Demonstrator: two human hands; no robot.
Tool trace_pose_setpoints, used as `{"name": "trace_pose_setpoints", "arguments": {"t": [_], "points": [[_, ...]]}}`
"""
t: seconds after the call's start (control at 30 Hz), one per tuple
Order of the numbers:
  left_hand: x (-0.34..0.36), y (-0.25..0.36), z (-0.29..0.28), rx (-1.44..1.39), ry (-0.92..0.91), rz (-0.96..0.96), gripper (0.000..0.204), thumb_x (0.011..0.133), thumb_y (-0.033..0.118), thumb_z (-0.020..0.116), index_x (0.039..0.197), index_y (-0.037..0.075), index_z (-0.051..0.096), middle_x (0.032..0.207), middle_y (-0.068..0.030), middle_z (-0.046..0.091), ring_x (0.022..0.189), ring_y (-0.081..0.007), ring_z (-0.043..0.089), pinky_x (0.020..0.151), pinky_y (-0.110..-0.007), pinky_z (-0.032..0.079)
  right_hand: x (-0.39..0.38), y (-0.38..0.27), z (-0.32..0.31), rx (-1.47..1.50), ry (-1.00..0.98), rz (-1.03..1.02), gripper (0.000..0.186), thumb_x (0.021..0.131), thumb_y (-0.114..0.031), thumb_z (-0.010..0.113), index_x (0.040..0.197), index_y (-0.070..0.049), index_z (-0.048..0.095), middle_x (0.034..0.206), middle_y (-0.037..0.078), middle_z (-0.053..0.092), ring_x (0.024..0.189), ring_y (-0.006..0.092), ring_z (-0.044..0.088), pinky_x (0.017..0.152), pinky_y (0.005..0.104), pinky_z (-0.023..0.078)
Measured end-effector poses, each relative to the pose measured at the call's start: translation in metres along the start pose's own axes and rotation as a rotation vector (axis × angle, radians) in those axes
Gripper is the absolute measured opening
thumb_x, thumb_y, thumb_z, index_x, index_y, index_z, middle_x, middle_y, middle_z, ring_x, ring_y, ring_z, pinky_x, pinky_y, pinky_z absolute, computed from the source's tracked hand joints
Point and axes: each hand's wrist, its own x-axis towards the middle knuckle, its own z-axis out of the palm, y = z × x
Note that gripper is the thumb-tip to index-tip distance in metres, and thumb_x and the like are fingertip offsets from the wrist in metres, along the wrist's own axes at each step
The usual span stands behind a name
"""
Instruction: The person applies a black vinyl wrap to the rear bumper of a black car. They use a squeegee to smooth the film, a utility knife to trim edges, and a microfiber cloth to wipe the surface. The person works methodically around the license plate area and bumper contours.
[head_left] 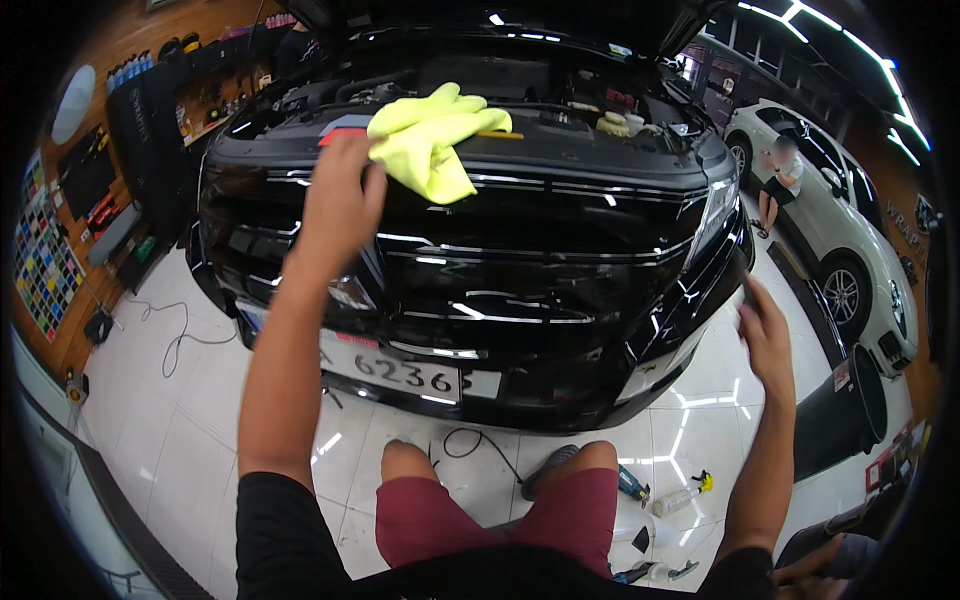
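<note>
A black car (520, 260) stands in front of me with its hood raised. My left hand (345, 195) reaches over the front edge of the engine bay. Its fingertips meet a flat red and grey piece (343, 133), but I cannot tell whether they grip it. Right beside that hand, a crumpled bright yellow cloth (430, 145) drapes over the edge. My right hand (765, 330) is by the car's right front corner, fingers curled. Something dark and narrow seems to stick up from it, too blurred to name.
A spray bottle (685, 495) and a teal power tool (632, 485) are on the tiled floor by my legs. A cord (480, 440) loops under the bumper. At right stand a black bin (845, 410), a white car (850, 220) and a person (782, 175).
</note>
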Motion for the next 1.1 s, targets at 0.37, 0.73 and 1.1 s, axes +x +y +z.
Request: {"name": "trace_pose_setpoints", "arguments": {"t": [0.37,0.73,1.1], "points": [[0.066,-0.15,-0.025,0.04,-0.859,-0.31,0.048,0.09,0.018,0.071,0.136,0.005,0.063,0.125,-0.0168,0.069,0.116,-0.0287,0.063,0.104,-0.036,0.046,0.3,-0.128,0.25,-0.589,-0.357,-0.486,0.044,0.082,-0.002,0.055,0.122,-0.008,0.072,0.118,0.025,0.069,0.115,0.0406,0.063,0.099,0.0432,0.05],[0.05,-0.192,-0.045,0.669,-0.283,-0.004,0.019,0.09,0.005,0.053,0.106,0.006,0.064,0.104,-0.0142,0.068,0.103,-0.0352,0.065,0.087,-0.046,0.054,0.321,-0.123,0.277,-0.465,-0.408,-0.37,0.027,0.084,-0.016,0.066,0.107,-0.006,0.076,0.103,0.019,0.075,0.101,0.0343,0.07,0.091,0.0402,0.053],[-0.033,0.018,-0.047,-0.607,0.336,-0.67,0.033,0.107,0.02,0.052,0.127,-0.004,0.061,0.101,-0.0062,0.068,0.086,-0.0117,0.063,0.078,-0.028,0.053,0.074,-0.166,0.204,0.334,-0.059,-0.688,0.044,0.09,-0.028,0.074,0.124,-0.001,0.065,0.111,0.018,0.067,0.1,0.0327,0.065,0.09,0.0423,0.052]]}}
